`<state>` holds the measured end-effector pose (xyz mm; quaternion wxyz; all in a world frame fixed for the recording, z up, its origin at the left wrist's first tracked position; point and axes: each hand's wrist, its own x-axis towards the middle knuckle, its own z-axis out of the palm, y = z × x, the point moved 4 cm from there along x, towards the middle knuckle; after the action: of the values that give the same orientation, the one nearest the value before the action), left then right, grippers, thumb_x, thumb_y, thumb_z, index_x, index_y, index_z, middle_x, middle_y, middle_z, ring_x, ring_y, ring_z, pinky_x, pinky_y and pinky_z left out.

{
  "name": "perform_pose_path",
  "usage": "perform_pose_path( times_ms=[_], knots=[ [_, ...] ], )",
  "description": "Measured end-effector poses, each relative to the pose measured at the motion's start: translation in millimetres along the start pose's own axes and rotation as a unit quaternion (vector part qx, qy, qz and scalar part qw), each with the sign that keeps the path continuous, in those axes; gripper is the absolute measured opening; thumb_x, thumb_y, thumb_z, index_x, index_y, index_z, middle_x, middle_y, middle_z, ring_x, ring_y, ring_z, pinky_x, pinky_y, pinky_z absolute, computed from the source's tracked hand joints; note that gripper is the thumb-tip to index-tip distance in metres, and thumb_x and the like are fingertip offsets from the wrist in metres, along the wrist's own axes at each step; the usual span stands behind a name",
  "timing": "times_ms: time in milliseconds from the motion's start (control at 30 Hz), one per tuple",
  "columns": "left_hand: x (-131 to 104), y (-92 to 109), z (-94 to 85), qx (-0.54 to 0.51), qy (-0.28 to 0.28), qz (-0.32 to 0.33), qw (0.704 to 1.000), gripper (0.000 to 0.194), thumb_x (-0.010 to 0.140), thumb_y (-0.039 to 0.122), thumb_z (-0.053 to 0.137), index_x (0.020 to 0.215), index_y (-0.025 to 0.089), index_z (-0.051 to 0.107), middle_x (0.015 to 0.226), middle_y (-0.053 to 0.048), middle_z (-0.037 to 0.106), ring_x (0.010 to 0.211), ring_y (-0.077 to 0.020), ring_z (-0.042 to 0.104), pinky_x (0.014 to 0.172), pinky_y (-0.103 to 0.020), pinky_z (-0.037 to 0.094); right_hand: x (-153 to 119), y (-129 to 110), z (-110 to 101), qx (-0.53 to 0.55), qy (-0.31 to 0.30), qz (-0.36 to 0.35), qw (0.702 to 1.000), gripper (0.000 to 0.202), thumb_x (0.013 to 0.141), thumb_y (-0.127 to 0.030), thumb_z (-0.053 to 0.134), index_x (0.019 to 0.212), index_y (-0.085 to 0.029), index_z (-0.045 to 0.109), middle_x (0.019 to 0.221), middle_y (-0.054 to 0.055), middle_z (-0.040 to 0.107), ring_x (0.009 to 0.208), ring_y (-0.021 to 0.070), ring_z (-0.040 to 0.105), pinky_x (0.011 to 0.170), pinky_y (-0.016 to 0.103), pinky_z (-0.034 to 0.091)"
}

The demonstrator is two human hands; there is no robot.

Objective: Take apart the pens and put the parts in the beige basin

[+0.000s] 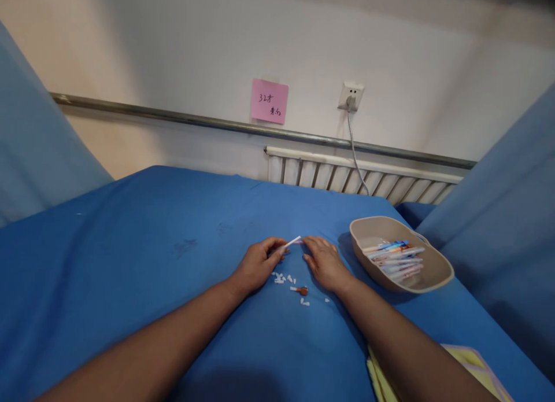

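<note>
My left hand is closed, pinching a thin white tube between thumb and fingers; the tube tilts up to the right. My right hand lies just right of the tube's tip, palm down, fingers stretched and thumb apart. A thin pinkish piece shows between the two hands, too small to make out. On the blue sheet between my wrists are several small white plastic pieces. Near them lies a small orange-brown part with a white stem.
A beige basket holding several pens stands to the right on the blue-covered table. A yellow cloth lies under my right forearm. Behind are a metal rail, a radiator and a plugged-in cable. Blue curtains hang at both sides.
</note>
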<state>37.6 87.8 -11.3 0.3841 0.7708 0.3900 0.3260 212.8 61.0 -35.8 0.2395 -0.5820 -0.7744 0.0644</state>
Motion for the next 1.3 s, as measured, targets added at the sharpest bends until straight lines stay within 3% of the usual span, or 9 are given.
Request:
perform_pose_path(
  times_ms=[167,333,500,700,1300],
  knots=[
    [-0.3,-0.9,-1.2,0.003,-0.001,-0.004,1.000,0.027,0.086,0.036,0.048,0.099,0.018,0.062,0.085,-0.002,0.067,0.074,-0.0157,0.061,0.070,-0.028,0.051,-0.6,1.1,-7.0,-0.027,0.009,0.016,0.999,0.021,0.088,-0.023,0.051,0.105,-0.023,0.062,0.102,0.008,0.063,0.099,0.0234,0.051,0.084,0.037,0.037],
    [-3.1,3.6,-5.2,0.044,0.001,0.030,0.999,0.029,0.088,0.036,0.046,0.103,0.019,0.063,0.096,-0.003,0.069,0.086,-0.0181,0.062,0.080,-0.031,0.049,-3.3,5.1,-7.1,-0.031,0.013,0.016,0.999,0.019,0.090,-0.025,0.046,0.098,-0.021,0.063,0.093,0.009,0.063,0.092,0.0227,0.053,0.081,0.036,0.038],
    [-3.1,-1.0,-10.8,0.097,0.031,0.046,0.994,0.026,0.087,0.033,0.047,0.102,0.020,0.064,0.102,-0.004,0.069,0.094,-0.0194,0.062,0.087,-0.031,0.047,-4.4,10.3,-9.0,0.097,0.056,0.039,0.993,0.023,0.092,-0.023,0.038,0.100,-0.018,0.058,0.093,0.008,0.063,0.085,0.0188,0.058,0.074,0.031,0.044],
    [-2.3,-4.1,-12.9,0.123,0.039,0.051,0.990,0.024,0.087,0.031,0.048,0.101,0.021,0.065,0.100,-0.004,0.069,0.093,-0.0193,0.062,0.087,-0.032,0.047,-6.9,19.3,-5.0,0.262,0.071,0.071,0.960,0.028,0.089,-0.037,0.041,0.090,-0.020,0.062,0.058,-0.003,0.054,0.053,0.0143,0.052,0.051,0.024,0.041],
    [-5.9,4.7,-5.5,0.189,-0.021,0.096,0.977,0.024,0.088,0.024,0.045,0.103,0.021,0.063,0.098,-0.004,0.067,0.092,-0.0179,0.061,0.084,-0.029,0.045,-8.1,14.5,-3.6,0.274,0.059,0.037,0.959,0.026,0.086,-0.035,0.047,0.089,-0.020,0.067,0.077,0.002,0.064,0.068,0.0154,0.058,0.062,0.026,0.047]
  ],
)
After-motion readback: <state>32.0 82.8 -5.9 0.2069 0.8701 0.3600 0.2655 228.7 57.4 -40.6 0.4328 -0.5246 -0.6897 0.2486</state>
